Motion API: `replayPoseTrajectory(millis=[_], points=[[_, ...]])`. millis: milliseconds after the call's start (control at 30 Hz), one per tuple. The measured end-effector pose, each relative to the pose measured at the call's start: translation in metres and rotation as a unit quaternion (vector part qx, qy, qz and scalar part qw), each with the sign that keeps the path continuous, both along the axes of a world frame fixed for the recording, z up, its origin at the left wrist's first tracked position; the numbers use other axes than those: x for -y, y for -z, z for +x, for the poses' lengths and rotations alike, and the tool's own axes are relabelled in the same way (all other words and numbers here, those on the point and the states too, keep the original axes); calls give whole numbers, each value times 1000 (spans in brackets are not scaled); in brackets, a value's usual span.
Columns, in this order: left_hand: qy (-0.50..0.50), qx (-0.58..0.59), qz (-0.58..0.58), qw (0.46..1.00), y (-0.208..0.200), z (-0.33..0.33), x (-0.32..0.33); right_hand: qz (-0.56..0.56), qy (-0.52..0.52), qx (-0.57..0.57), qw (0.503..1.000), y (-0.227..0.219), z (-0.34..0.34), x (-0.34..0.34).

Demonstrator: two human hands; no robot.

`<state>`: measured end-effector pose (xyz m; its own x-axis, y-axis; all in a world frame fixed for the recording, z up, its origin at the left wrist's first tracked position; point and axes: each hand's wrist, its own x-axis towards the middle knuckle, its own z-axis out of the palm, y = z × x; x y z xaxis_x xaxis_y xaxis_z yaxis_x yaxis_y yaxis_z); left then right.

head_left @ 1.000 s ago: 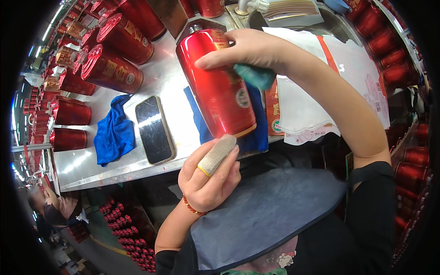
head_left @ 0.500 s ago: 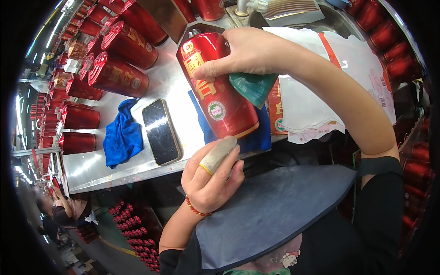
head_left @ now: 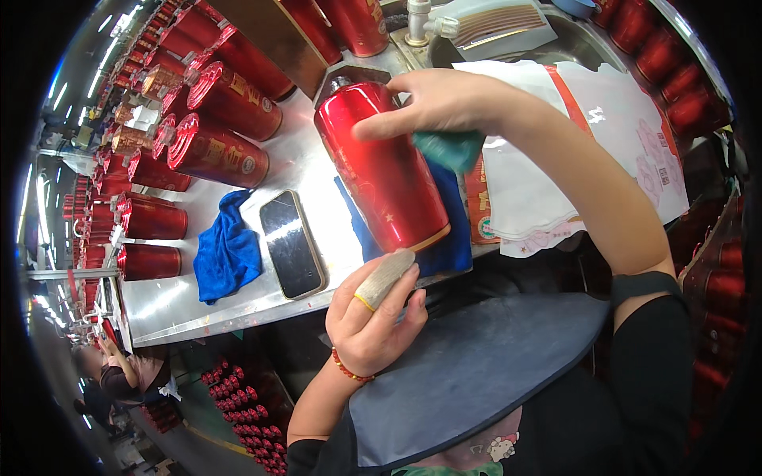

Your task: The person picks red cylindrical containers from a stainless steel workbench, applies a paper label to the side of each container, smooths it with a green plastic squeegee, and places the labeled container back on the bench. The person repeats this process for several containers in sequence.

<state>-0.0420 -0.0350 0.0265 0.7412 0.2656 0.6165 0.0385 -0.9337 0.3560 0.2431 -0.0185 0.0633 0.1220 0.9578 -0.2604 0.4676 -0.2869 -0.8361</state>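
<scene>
A red, glossy bottle (head_left: 381,178) lies slanted over a dark blue cloth (head_left: 456,202), its metal-coloured neck (head_left: 340,82) pointing away from me. Its base, rimmed in tan, faces my left hand (head_left: 369,329). That hand's fingers are curled, and a pale fabric finger cot (head_left: 386,281) with a yellow edge touches the base. My right hand (head_left: 452,103) grips the upper body, thumb across the front and fingers on the far side. Under its palm is a teal, flexible-looking piece (head_left: 449,151), slightly blurred; its exact kind is unclear.
Left of the bottle lie a phone (head_left: 290,246) and a crumpled blue cloth (head_left: 227,254) on the metal table (head_left: 171,305). Rows of red bottles (head_left: 226,155) stand at left. White printed sheets (head_left: 524,174) are at right, below a sink (head_left: 594,51) and tap (head_left: 418,24). Another person (head_left: 127,369) works far left.
The bottle has turned about its length; its gold characters and round label have rolled out of sight. My right thumb has shifted on it. The whole view has moved slightly.
</scene>
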Motion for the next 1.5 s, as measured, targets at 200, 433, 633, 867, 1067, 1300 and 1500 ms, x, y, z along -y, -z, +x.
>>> replayPoseTrajectory(millis=[200,433,633,867,1067,1300,1500], points=[[-4,6,0,1000,1,2,0,41,44,-219,974,53,8,0],[5,-3,15,1000,-4,3,-1,11,44,-47,998,2,0,5],[10,3,10,1000,0,3,-1,39,17,-220,974,41,3,-1],[14,-12,20,1000,-5,2,-2,2,-3,-102,995,18,23,5],[7,-20,26,999,-2,0,-3,93,-6,-212,973,59,13,-6],[9,-33,30,999,-6,-3,-4,12,15,-39,999,6,8,1],[11,-31,36,999,-6,1,-3,23,12,-187,982,41,4,-3]])
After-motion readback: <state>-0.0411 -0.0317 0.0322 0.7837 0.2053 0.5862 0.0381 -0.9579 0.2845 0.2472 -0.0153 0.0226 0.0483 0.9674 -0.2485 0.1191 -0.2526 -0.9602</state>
